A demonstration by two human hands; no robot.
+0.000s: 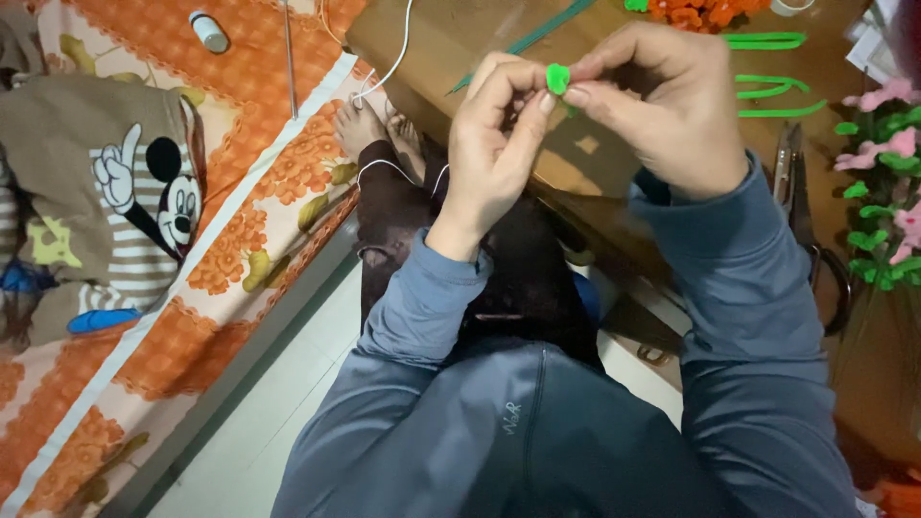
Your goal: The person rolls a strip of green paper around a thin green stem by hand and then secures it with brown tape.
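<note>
Both my hands are raised in front of me over the edge of a brown wooden table (451, 43). My left hand (494, 144) and my right hand (657, 110) pinch the same small bright green fuzzy piece (557, 79) between thumbs and fingertips. The piece looks like a bent bit of green pipe cleaner. Its lower end is hidden behind my fingers. I wear blue-grey long sleeves.
Green pipe cleaner pieces (772, 91) and orange fuzzy flowers (696, 11) lie on the table. Scissors (801, 206) lie at the right, beside pink and green craft flowers (887, 182). An orange floral bed sheet (240, 240) with a cartoon garment (125, 192) is at left. My bare feet (369, 125) rest below.
</note>
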